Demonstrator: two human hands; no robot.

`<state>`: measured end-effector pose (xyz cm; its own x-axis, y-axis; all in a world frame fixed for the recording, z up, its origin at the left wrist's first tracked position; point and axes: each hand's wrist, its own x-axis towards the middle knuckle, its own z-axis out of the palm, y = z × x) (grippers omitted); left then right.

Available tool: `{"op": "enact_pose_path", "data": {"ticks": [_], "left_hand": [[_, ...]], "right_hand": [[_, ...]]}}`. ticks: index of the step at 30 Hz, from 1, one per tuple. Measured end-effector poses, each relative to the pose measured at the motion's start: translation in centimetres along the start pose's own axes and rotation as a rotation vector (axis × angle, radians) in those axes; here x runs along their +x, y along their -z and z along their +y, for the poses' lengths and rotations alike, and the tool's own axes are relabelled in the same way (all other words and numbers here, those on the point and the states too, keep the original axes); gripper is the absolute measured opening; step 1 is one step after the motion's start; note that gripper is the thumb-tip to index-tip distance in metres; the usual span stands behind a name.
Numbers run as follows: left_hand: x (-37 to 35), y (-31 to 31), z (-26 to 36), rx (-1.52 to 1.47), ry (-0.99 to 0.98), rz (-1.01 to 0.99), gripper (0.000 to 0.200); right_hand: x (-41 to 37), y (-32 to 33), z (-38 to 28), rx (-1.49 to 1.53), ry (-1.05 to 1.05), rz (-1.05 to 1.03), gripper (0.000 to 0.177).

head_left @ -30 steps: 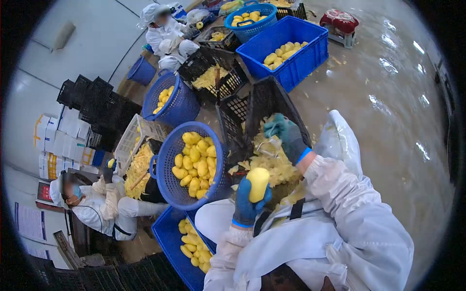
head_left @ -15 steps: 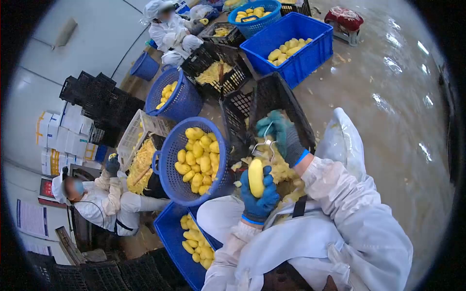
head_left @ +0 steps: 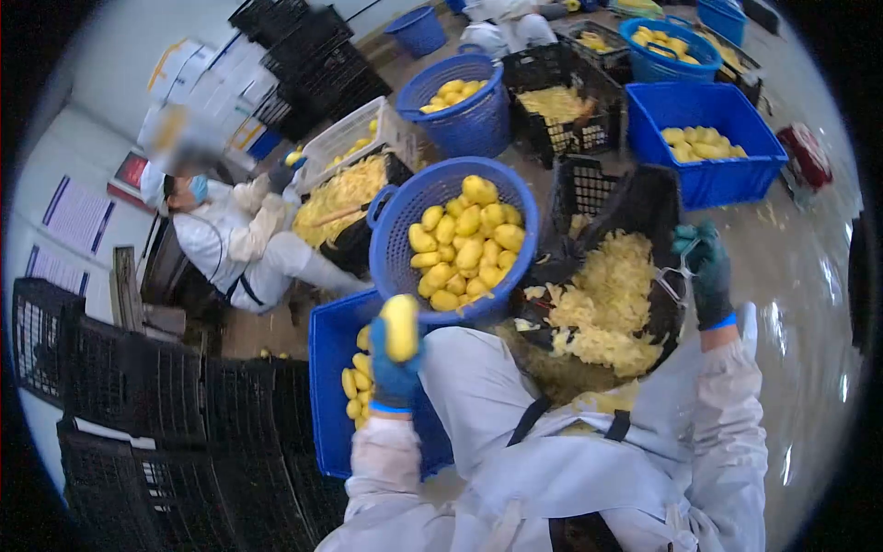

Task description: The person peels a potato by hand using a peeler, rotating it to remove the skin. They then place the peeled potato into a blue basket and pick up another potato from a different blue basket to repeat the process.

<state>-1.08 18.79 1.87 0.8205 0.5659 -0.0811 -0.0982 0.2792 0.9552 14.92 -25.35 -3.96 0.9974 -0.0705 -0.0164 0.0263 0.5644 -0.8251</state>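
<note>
My left hand [head_left: 395, 368], in a blue glove, grips a peeled yellow potato [head_left: 400, 326] above the blue crate [head_left: 329, 405] of peeled potatoes at my left knee. My right hand [head_left: 705, 269], in a dark green glove, holds a metal peeler [head_left: 675, 274] out to the right, over the edge of the black crate [head_left: 635, 198] full of yellow peelings [head_left: 607, 299]. A round blue basket [head_left: 397, 230] heaped with potatoes stands between the two crates, straight ahead of me.
A seated person in white [head_left: 235, 237] works at the left beside a crate of peelings [head_left: 342, 189]. More blue baskets [head_left: 460, 118], a blue crate with potatoes [head_left: 704, 175] and black crates [head_left: 561, 101] stand farther off. Stacked black crates [head_left: 138, 414] line my left. The floor [head_left: 800, 239] is wet.
My left hand swung the potato left, away from the peelings crate to above the blue crate. My right hand drew apart to the right with the peeler. The view turned left.
</note>
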Motion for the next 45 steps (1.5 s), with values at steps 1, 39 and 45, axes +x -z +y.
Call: {"op": "enact_pose_path", "data": {"ticks": [1,39,45], "left_hand": [[0.4,4.0,1.0,0.185,-0.116,0.093,0.046],[24.8,-1.1,-20.5,1.913,0.265,-0.924,0.072],[22.9,1.8,-13.0,1.011,-0.039,-0.916,0.052]], "right_hand": [[1.0,2.0,0.4,-0.037,-0.011,-0.013,0.031],[3.4,-1.0,4.1,-0.279,-0.463,0.06,0.036],[3.3,-0.9,4.9,-0.278,-0.344,0.064,0.042]]}}
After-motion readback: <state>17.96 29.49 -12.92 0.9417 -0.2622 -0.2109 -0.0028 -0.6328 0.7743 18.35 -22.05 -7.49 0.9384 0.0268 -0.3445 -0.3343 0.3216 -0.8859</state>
